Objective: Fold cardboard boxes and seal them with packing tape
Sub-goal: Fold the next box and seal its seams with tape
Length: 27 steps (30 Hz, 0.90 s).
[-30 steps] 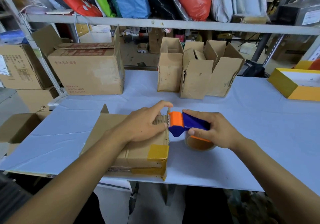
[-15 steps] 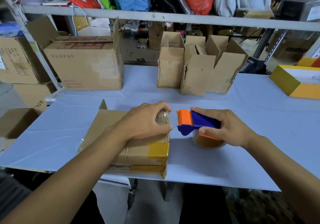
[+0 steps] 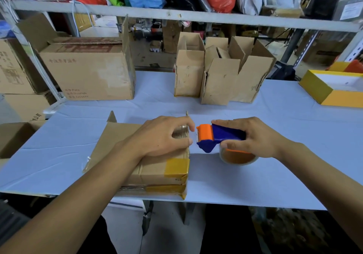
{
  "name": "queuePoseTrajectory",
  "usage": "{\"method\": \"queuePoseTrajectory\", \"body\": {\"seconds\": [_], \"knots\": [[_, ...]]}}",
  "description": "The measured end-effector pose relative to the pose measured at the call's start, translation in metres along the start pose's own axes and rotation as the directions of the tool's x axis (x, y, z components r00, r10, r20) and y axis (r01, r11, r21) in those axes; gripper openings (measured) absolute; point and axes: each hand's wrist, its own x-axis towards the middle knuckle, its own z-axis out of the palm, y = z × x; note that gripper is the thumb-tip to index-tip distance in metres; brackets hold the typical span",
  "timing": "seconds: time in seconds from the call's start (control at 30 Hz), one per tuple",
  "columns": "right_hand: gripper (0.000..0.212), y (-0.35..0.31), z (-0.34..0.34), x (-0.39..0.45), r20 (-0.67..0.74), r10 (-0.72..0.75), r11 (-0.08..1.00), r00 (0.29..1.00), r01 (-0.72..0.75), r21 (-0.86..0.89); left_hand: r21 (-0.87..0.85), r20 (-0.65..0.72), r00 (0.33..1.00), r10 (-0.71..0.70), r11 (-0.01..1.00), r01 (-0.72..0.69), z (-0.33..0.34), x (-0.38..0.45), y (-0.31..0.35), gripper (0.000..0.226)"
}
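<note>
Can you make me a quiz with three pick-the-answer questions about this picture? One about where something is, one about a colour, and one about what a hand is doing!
1. Where is the tape dispenser?
A. just right of the flat box
B. on the top shelf
C. inside the yellow tray

2. What colour is the dispenser's front roller part?
A. green
B. orange
C. white

3. What is the left hand doing?
A. waving in the air
B. holding scissors
C. pressing down on the cardboard box

Answers:
1 A, it sits on the table beside the box's right end.
2 B, the front is orange and the body is blue.
3 C, the palm and fingers rest on top of the box, while the right hand grips the dispenser.
</note>
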Motion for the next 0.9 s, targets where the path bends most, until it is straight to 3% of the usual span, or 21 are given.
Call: {"method": "queuePoseTrajectory", "body": {"seconds": [0.1,0.2,0.33,0.47,0.53,0.77,0.9], "knots": [[0.061,0.008,0.004,-0.011,-0.020,0.040,0.986,0.999,-0.036,0.162,-0.004,0.009,1.000,-0.002,1.000,0.002,0.000,0.001,-0.001,0.041],[0.061,0.011,0.005,-0.016,-0.046,0.042,0.977,0.998,-0.031,0.213,-0.015,0.004,1.000,-0.006,1.000,0.006,0.000,0.000,0.001,0.038],[0.062,0.007,0.003,-0.010,-0.023,0.021,0.990,1.000,-0.018,0.142,-0.020,0.004,1.000,-0.015,1.000,0.015,0.000,0.001,0.000,0.042],[0.060,0.000,0.000,0.008,0.044,-0.010,0.989,0.999,0.016,-0.146,-0.018,-0.006,1.000,-0.010,1.000,0.010,0.002,0.001,0.000,0.038],[0.060,-0.002,-0.002,0.014,0.057,-0.005,0.981,0.998,0.016,-0.193,-0.018,-0.010,1.000,-0.002,1.000,0.002,0.002,0.001,0.001,0.033],[0.054,-0.010,0.009,0.020,0.089,0.055,0.998,0.995,-0.053,-0.015,0.040,-0.001,1.000,0.008,0.999,-0.008,0.002,0.002,0.002,0.027],[0.057,-0.009,0.009,0.018,0.076,0.052,0.998,0.996,-0.051,-0.023,0.048,0.003,1.000,0.012,0.999,-0.012,0.003,0.004,0.003,0.025]]}}
